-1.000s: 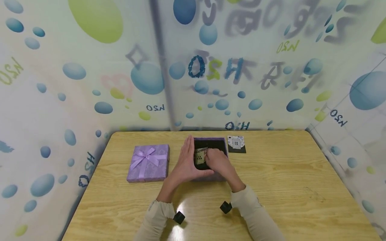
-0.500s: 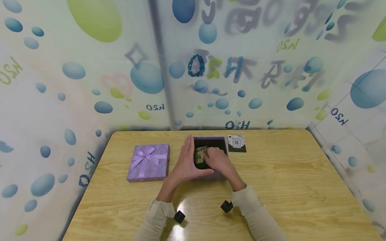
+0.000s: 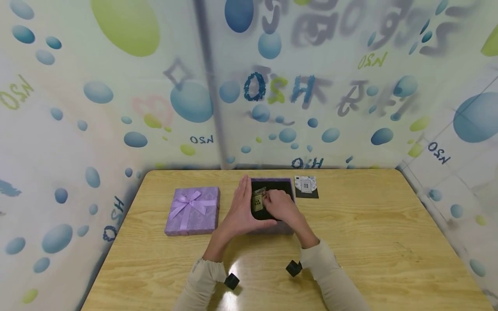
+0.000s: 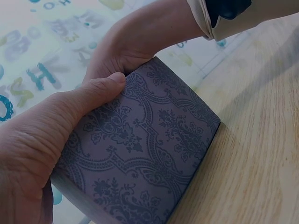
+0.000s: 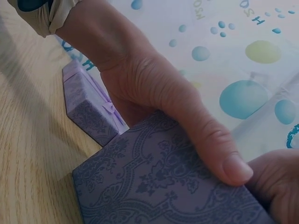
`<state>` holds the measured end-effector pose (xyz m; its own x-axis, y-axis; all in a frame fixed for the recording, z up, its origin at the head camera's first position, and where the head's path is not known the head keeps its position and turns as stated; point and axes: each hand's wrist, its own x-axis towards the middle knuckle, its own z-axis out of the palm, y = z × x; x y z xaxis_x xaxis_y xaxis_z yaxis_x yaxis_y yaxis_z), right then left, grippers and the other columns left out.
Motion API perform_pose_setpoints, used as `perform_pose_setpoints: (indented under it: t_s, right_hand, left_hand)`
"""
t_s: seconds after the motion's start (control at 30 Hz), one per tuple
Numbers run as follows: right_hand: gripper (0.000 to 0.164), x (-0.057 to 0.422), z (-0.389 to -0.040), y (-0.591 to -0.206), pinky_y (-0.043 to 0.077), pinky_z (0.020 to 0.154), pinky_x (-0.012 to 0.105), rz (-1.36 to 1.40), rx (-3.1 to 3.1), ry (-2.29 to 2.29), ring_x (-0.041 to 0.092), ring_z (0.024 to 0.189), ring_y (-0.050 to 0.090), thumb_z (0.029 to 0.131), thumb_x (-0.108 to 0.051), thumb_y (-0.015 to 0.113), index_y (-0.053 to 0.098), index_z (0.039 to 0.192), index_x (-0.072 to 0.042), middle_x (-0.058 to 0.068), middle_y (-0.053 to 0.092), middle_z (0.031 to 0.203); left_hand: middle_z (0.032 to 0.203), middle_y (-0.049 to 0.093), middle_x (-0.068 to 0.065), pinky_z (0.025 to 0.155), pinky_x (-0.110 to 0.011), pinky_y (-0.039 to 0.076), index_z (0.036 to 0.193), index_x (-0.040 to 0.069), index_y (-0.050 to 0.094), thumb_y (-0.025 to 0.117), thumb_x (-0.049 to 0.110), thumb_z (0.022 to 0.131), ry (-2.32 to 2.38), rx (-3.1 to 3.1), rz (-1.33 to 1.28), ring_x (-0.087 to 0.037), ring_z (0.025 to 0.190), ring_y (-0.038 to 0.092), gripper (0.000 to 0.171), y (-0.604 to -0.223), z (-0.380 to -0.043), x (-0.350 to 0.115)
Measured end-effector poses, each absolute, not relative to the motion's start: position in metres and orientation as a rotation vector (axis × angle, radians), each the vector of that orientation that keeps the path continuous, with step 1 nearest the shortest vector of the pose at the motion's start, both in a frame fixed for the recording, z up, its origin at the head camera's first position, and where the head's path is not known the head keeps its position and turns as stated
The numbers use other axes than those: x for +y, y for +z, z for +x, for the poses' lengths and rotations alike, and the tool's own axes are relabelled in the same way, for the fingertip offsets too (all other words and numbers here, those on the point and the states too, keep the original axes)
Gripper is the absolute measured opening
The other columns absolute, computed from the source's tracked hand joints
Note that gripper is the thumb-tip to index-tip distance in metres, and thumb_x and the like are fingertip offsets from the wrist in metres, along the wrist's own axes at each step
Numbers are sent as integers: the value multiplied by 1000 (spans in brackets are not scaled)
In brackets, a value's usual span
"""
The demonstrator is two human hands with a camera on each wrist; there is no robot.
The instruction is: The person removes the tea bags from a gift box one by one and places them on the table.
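A purple patterned box (image 3: 272,228) stands uncovered on the table, its inside black. My left hand (image 3: 243,214) braces its near left corner, fingers straight along the left side. In the right wrist view, the left thumb (image 5: 212,140) lies across the front wall. My right hand (image 3: 281,204) reaches into the box with curled fingers. At those fingertips a small gold-labelled packet (image 3: 258,202) leans inside; the fingers seem to pinch its right edge, though the tips are hidden. In the left wrist view the right hand (image 4: 126,46) is behind the box wall.
A purple lid (image 3: 193,211) with a ribbon bow lies left of the box. To the box's right rests a flat black-and-white packet (image 3: 306,186). The wooden table (image 3: 369,242) ends at a wall (image 3: 330,108) printed with bubbles.
Both hands stay at the box almost unmoved. The gold-labelled packet shifts and tilts very slightly at the right fingertips. The whole head view drifts a little.
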<state>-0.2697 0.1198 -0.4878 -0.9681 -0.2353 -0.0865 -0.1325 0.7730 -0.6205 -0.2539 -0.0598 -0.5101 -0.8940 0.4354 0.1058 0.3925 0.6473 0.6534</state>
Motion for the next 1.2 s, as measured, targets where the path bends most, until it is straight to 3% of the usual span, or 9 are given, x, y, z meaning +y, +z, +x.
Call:
perform_pose_setpoints:
  t_s: [0.4,0.77,0.9,1.2]
  right_hand:
    - [33,120,-264,-481,34,54,29,-320,2813,-1044,14,52,38,103,-9,56,50,70,-12,-2,41,59]
    - [29,121,-261,-476,37,56,29,-330,2839,-1022,17,55,45,105,-12,59,57,76,-9,3,50,64]
    - [27,123,-260,-472,37,56,29,-355,2845,-1053,16,55,45,105,-10,59,57,77,-8,3,50,64]
    - [28,130,-263,-464,37,56,29,-366,2857,-1058,15,55,44,106,-12,59,57,78,-9,2,49,64]
  left_hand:
    - [171,-25,4,129,-51,1,163,23,-24,81,75,73,1099,2788,701,-13,158,-20,147,-513,-253,-61]
    - [171,-25,6,127,-58,5,163,25,-23,82,74,74,1126,2787,694,-27,162,-11,146,-514,-250,-62]
    - [171,-26,7,128,-57,4,163,26,-24,82,74,73,1134,2778,685,-22,161,-15,146,-513,-250,-62]
    - [171,-25,6,128,-58,4,163,25,-23,80,76,74,1144,2769,711,-26,161,-13,145,-511,-253,-61]
